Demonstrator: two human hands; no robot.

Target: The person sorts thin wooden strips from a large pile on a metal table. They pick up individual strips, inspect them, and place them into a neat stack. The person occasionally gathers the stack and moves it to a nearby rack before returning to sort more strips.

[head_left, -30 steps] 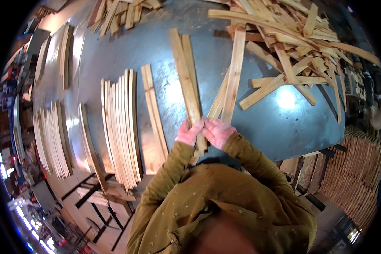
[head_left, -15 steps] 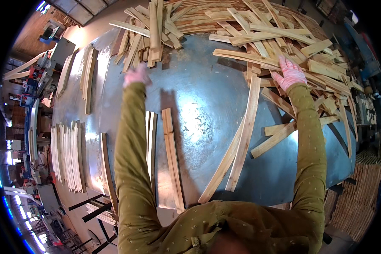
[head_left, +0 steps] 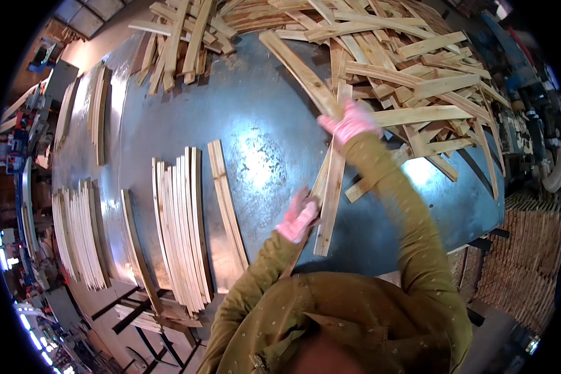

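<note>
My right hand (head_left: pixel 350 121), in a pink glove, grips the near end of a long pale wooden slat (head_left: pixel 299 71) that slants up and left over the metal table (head_left: pixel 255 124). My left hand (head_left: pixel 298 218), also in a pink glove, is closed on the edge of two slats (head_left: pixel 329 193) lying side by side near the table's front. A big loose heap of wooden slats (head_left: pixel 417 68) covers the table's right and far side, just beyond my right hand.
Sorted rows of slats (head_left: pixel 179 218) lie left of my hands, with a single slat (head_left: pixel 226 206) beside them and more stacks (head_left: pixel 78 237) near the left edge. A small pile (head_left: pixel 181 37) sits at the far left. Stacked slats (head_left: pixel 517 268) stand off the table's right.
Both hands were stretched out to the far piles. My right hand has pulled a long slat out of the heap, and my left hand has come back to the two slats near me.
</note>
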